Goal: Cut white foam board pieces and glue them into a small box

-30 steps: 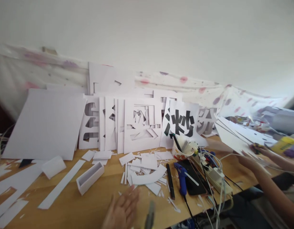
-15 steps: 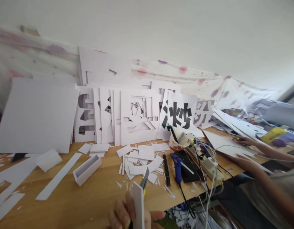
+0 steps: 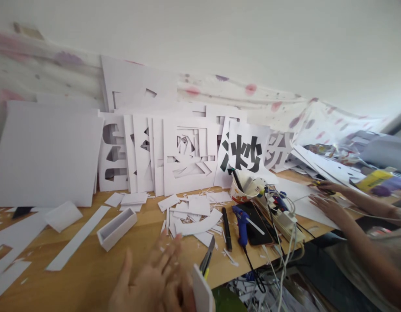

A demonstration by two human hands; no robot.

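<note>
At the front edge of the table my left hand (image 3: 146,275) is open, palm turned up and fingers spread, slightly blurred. Right beside it, my right hand (image 3: 179,294) is closed at the bottom of the view. It holds a small white foam board piece (image 3: 203,289) together with a utility knife (image 3: 207,256), whose blade points up and away behind the piece. The knife's handle is mostly hidden by the board. Beyond my hands lies a pile of white board scraps (image 3: 195,216). An open white box (image 3: 117,229) made of board strips stands to the left.
A blue glue gun (image 3: 242,223), a black marker (image 3: 226,229) and a phone (image 3: 257,225) lie at right, near a paper cup (image 3: 242,190) and a cabled power strip (image 3: 289,225). Cut-out boards (image 3: 190,182) lean along the back. A co-worker's hands (image 3: 332,208) work at far right.
My left hand has come away from the board piece and opened to the left. The piece and knife have shifted right and down. The co-worker's hands and sheet have also moved.
</note>
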